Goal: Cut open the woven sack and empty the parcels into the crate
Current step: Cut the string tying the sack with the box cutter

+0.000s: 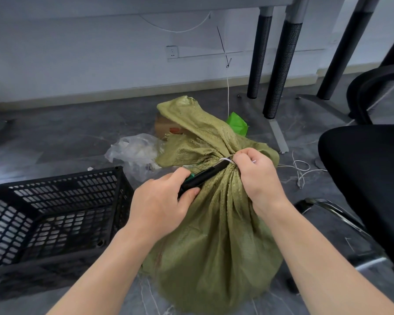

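A full olive-green woven sack (214, 246) stands on the grey floor in front of me, its neck bunched and bound by a white tie (225, 160). My left hand (159, 205) is closed around a black utility knife (203, 177) with a green part; the knife's tip reaches the white tie at the neck. My right hand (255, 176) pinches the gathered neck and the tie just right of the knife tip. The parcels inside are hidden. An empty black lattice crate (55, 214) sits on the floor to the left of the sack.
A crumpled clear plastic bag (134, 153), a brown cardboard box (164, 126) and a green bag (238, 123) lie behind the sack. Black desk legs (280, 71) stand at the back right. A black office chair (369, 178) is close on the right, with white cables (301, 171) on the floor.
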